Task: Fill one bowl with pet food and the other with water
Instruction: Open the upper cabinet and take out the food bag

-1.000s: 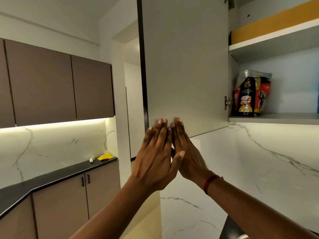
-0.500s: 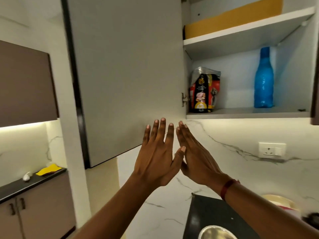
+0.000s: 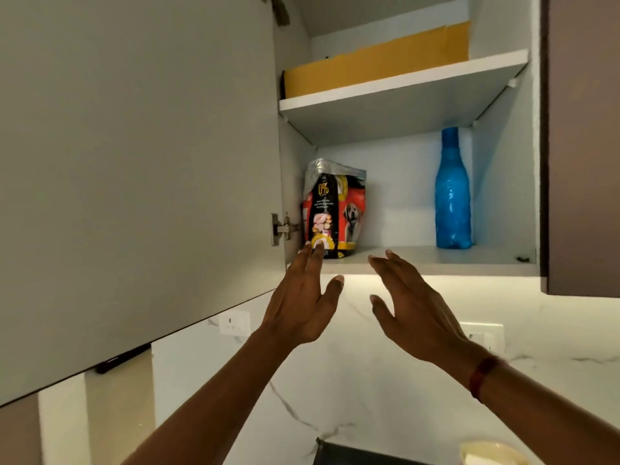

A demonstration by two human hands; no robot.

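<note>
— What does the view show?

— An open wall cupboard, its door swung wide at 9 o'clock. On the lower shelf, a red-and-black pet food bag stands upright at 12 o'clock. A blue bottle stands well apart from it at 2 o'clock.

— And the hands?

— Both are raised, palms facing each other, fingers straight and spread, holding nothing. The left hand has its fingertips in front of the bag's bottom corner (touching or not, I cannot tell). The right hand hovers just below the shelf edge, at 5 o'clock from the bag.

— Which step is this?

— Fetching the food, I judge. Next, both hands must close round the bag's sides and lift it clear of the shelf.
</note>
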